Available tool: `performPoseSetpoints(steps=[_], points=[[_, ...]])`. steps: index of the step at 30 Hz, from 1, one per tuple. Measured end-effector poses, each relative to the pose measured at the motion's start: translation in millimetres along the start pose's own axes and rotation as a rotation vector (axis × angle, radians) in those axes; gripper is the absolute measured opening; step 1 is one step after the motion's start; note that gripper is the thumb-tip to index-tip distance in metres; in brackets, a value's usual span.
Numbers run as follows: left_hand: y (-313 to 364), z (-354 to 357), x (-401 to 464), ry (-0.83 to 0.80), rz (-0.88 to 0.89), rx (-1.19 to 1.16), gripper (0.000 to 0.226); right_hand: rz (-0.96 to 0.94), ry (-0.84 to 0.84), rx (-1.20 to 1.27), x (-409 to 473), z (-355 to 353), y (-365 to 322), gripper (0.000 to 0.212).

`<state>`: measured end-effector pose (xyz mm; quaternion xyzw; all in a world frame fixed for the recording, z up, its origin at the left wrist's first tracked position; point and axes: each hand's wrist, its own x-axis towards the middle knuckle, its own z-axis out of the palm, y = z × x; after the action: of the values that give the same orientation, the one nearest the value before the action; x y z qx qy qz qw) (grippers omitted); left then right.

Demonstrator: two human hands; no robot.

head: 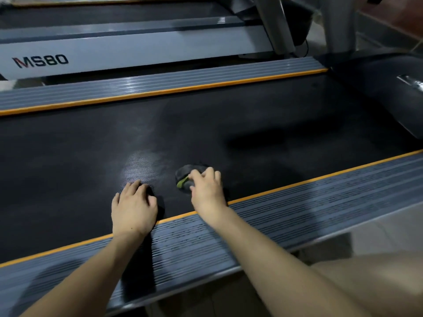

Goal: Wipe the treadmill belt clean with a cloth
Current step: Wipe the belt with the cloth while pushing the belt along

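Note:
The black treadmill belt [206,124] runs across the view between two grey ribbed side rails with orange edges. A small dark grey cloth [186,173] with a green strip lies bunched on the belt near the near rail. My right hand [207,188] covers its right side, fingers curled over and gripping it. My left hand [134,205] rests on the belt to the left of the cloth, fingers bent with the tips on the belt, holding nothing. A pale sheen on the belt [139,165] shows just beyond my left hand.
The near side rail [297,216] lies under my forearms. The far rail [160,81] borders a second treadmill marked MS80 [41,61]. Grey uprights [277,24] and the dark motor cover [377,88] stand at the upper right. Tiled floor [377,232] shows at the lower right.

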<state>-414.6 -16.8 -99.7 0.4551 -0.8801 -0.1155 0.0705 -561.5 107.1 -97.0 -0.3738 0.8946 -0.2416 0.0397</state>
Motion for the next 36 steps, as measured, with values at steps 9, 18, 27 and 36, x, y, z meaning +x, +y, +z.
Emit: performPoseSetpoints(steps=[9,18,27,36], points=[[2.6,0.5,2.4,-0.029,0.006,0.014,0.037,0.251,0.182,-0.119,29.2,-76.0,149.0,0.024],[4.3,-2.6,1.5,-0.024,-0.004,0.021,0.032,0.037,0.039,-0.028,19.3,6.8,-0.1,0.018],[1.5,0.7,4.6,-0.051,-0.008,0.043,0.044,-0.069,0.012,0.168,19.3,-17.8,7.8,0.042],[-3.3,-7.6,0.3,-0.061,0.025,-0.023,0.04,-0.144,-0.054,0.046,16.6,-21.2,16.8,0.041]])
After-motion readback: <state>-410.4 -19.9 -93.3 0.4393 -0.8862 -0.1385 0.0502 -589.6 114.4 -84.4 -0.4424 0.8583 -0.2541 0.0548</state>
